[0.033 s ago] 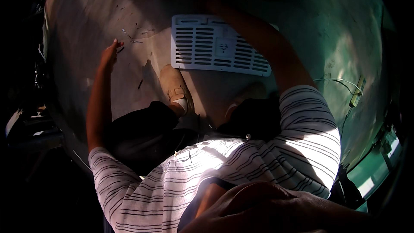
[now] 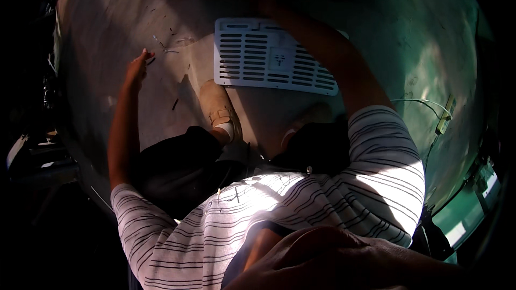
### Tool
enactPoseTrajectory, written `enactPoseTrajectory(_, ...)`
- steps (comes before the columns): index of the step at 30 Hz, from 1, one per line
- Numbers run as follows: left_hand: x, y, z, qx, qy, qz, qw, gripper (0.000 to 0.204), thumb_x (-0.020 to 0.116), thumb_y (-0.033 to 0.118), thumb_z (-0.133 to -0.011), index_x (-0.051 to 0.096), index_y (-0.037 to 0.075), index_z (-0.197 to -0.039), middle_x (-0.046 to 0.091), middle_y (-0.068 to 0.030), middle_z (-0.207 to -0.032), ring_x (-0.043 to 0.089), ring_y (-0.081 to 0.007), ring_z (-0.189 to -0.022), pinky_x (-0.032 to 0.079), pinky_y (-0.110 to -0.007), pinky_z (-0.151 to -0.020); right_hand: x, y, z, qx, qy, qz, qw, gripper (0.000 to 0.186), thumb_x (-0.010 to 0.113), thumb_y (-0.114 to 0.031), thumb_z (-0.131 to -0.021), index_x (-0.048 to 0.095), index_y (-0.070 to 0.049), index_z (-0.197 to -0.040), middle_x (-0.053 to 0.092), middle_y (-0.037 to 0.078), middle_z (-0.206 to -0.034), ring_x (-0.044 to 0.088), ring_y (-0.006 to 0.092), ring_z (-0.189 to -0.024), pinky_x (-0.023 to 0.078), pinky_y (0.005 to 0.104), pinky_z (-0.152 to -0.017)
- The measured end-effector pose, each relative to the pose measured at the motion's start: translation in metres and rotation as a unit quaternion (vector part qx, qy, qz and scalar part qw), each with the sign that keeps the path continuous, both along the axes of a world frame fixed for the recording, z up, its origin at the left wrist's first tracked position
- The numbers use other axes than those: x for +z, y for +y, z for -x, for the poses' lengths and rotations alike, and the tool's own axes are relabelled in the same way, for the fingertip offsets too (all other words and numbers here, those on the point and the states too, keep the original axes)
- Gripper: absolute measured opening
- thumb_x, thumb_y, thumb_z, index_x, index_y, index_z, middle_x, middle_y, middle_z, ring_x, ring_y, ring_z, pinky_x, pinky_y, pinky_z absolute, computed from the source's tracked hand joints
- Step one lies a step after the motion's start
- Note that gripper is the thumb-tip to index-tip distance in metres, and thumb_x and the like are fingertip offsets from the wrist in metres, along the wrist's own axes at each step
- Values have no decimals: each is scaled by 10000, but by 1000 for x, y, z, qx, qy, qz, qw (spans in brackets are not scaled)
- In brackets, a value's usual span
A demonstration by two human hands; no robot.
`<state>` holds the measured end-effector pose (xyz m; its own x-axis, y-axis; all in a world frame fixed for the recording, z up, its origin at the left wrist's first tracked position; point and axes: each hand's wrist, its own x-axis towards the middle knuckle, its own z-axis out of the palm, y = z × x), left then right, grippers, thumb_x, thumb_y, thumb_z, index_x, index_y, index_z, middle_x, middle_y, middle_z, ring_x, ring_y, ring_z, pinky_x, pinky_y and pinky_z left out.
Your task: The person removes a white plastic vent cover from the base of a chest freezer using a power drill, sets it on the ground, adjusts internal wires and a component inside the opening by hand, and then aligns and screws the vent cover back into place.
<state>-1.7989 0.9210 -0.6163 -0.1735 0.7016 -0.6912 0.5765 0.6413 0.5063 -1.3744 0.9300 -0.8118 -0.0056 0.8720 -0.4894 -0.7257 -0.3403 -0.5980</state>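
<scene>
A white slatted plastic panel point(image 2: 255, 59) rests in front of my feet, with rows of slots and a small moulded square near its middle. My right arm crosses over its right part. Beyond the panel's far edge, my right hand point(image 2: 266, 6) is in deep shadow, so its fingers and anything in them cannot be made out. Out to the left, my left hand point(image 2: 138, 67) is low over the floor, fingertips apart, with nothing visible in it. Small dark strips and thin bits point(image 2: 166, 48) lie just beyond it.
The concrete floor point(image 2: 91, 37) is partly shadowed. My tan shoe point(image 2: 217, 104) stands at the panel's near left corner. A power strip point(image 2: 445, 115) with pale cables is on the right. Dark shelving or equipment point(image 2: 45, 164) stands at the left edge.
</scene>
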Motion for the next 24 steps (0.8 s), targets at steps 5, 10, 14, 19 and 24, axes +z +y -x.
enactPoseTrajectory(5,19,-22,-25,8,-22,5,1000,408,547,499,-885,695,133,-986,293,78,-611,271,-62,-547,252,-217,-520,5,-8,-6,10,-228,-182,956,361,468,-272,-970,495,-84,-1276,536,126,-1257,510,242,-1163,409,376,-1008)
enactPoseTrajectory(10,66,-18,-77,10,-106,-31,994,373,578,478,-880,630,116,-807,300,80,-606,267,-55,-542,237,-207,-523,8,-3,-3,20,-266,-131,955,418,498,-290,-958,453,-96,-1326,508,145,-1298,485,259,-1207,380,378,-1049)
enactPoseTrajectory(14,187,-22,-165,79,-237,-169,953,326,553,353,-923,464,134,-699,290,64,-582,259,-54,-527,261,-218,-527,15,2,-24,-20,-208,-56,976,391,541,-271,-935,480,-101,-1281,530,143,-1254,507,255,-1167,412,378,-1009)
enactPoseTrajectory(19,280,-100,-233,-145,-404,-72,900,340,491,263,-965,486,100,-667,394,32,-555,357,-58,-499,313,-227,-519,46,-8,-32,27,-239,-52,969,364,550,-269,-926,496,-101,-1245,539,134,-1211,516,243,-1123,419,370,-966)
enactPoseTrajectory(24,278,-158,-307,-252,-498,97,824,478,448,418,-949,606,40,-704,543,-10,-557,537,-85,-556,415,-247,-537,78,-9,-23,72,-278,-71,955,337,559,-266,-918,511,-102,-1208,549,124,-1167,525,231,-1079,427,361,-923)
